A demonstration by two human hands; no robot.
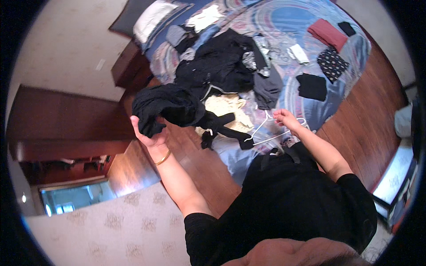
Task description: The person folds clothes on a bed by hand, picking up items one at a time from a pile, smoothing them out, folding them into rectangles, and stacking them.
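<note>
My left hand (150,135), with a gold-coloured bangle at its wrist, holds up a bunched black garment (166,104) over the left side of the bed. Narrow black ends of cloth trail from it toward a white clothes hanger (258,130). Beside that hanger, my right hand (285,120) has its fingers curled near the hanger's neck. Whether they grip it is unclear. Pale yellow cloth (224,108) lies crumpled between the hands. Beyond it spreads a large black garment (216,61), next to a dark grey one (268,88).
On the blue patterned bed (283,20) are a folded black cloth (312,87), a dotted black cloth (332,64), a red folded cloth (327,33) and a white folded item (298,54). A pillow (153,16) lies at the far left, near a dark wooden nightstand (131,65).
</note>
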